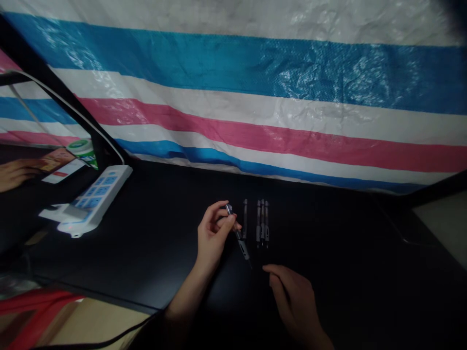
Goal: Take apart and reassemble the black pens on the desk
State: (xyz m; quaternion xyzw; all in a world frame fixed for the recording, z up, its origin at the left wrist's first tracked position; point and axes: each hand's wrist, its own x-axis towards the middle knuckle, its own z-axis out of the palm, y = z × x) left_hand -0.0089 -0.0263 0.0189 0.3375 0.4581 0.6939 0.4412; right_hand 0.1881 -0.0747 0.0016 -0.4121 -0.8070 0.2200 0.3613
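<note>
My left hand (213,231) is closed round the upper part of a grey pen (243,249). The pen tilts, with its tip pointing down and to the right. My right hand (294,294) is below and to the right of that tip, apart from the pen. Its fingers are curled in with the index finger reaching left; whatever they may hold is hidden. Just beyond the held pen, a single similar pen (245,214) lies on the black table (328,233). Three more pens (262,223) lie side by side to its right, tips towards me.
At the left lies a white power strip (113,180) with blue sockets and a plug. Behind it, another person's hand (16,174) rests by a green-and-white tub (82,149) and a flat packet. A striped plastic sheet (233,116) hangs along the table's back edge.
</note>
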